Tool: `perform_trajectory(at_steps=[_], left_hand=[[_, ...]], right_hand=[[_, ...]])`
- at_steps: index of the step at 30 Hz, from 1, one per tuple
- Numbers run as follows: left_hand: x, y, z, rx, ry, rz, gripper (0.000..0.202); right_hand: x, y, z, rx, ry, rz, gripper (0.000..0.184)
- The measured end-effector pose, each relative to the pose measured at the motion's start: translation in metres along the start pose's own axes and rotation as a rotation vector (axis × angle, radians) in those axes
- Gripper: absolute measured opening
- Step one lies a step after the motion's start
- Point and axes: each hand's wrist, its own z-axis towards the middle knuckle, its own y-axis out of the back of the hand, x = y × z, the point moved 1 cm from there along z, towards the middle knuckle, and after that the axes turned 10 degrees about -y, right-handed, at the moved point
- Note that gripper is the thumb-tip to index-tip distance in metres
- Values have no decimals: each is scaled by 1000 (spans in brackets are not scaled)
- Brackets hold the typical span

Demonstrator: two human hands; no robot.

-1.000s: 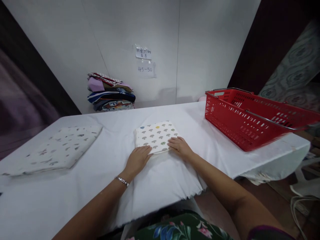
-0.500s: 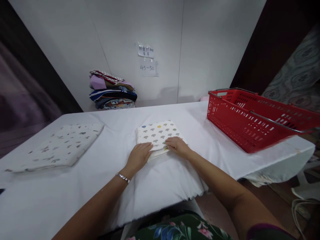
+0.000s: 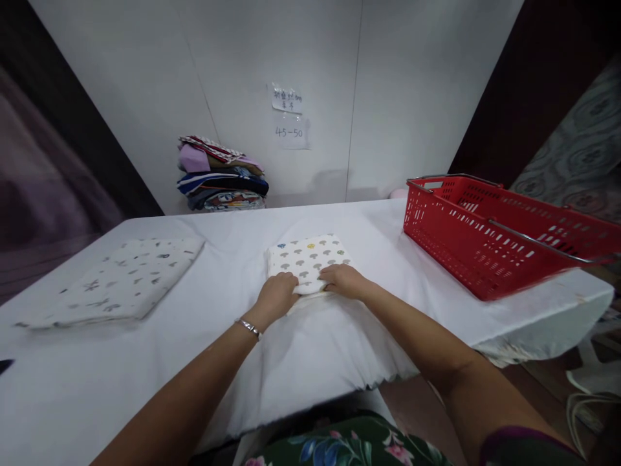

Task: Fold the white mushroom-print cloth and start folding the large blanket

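Note:
A folded white cloth [image 3: 306, 256] printed with grey mushrooms and a few blue, yellow and green marks lies flat at the middle of the table. My left hand [image 3: 276, 295] grips its near left corner, fingers curled over the edge. At the near right part, my right hand [image 3: 345, 281] has its fingers bent around the same edge, thumb side toward me. Between the two hands the near edge looks slightly raised, with a lower layer showing under it. My fingertips are partly hidden in the fabric.
A second folded white cloth [image 3: 129, 278] with small prints lies on the left of the white-covered table [image 3: 208, 362]. A red basket [image 3: 451, 243] with metal handles stands at the right. Folded textiles [image 3: 223, 178] are stacked by the wall, left of paper signs [image 3: 288, 116].
My fingers, flatter on the cloth before, are now curled around its near edge, which has lifted a little. The whole view has shifted slightly.

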Motion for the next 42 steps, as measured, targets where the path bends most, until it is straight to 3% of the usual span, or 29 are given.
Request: perform_trajectory(at_steps=[7, 15, 20, 26, 28, 33, 42], left_hand=[[2, 0, 3, -64, -64, 144, 13], [10, -11, 0, -82, -114, 59, 18], [11, -12, -6, -219, -156, 54, 31], [-4, -13, -17, -382, -292, 74, 10], [-10, -16, -18, -408, -347, 94, 15], [-19, -21, -12, -338, -305, 112, 16], [-15, -20, -7, -237, -231, 63, 26]], right_hand=[[8, 0, 5, -19, -67, -153, 14], [2, -6, 4, -46, -38, -41, 23], [-1, -6, 3, -44, -72, 19, 27], [-3, -8, 5, -19, -136, 23, 29], [-4, -9, 8, -18, -131, 29, 29], [-4, -9, 10, -14, -128, 7, 26], [-7, -11, 13, -11, -145, 5, 26]])
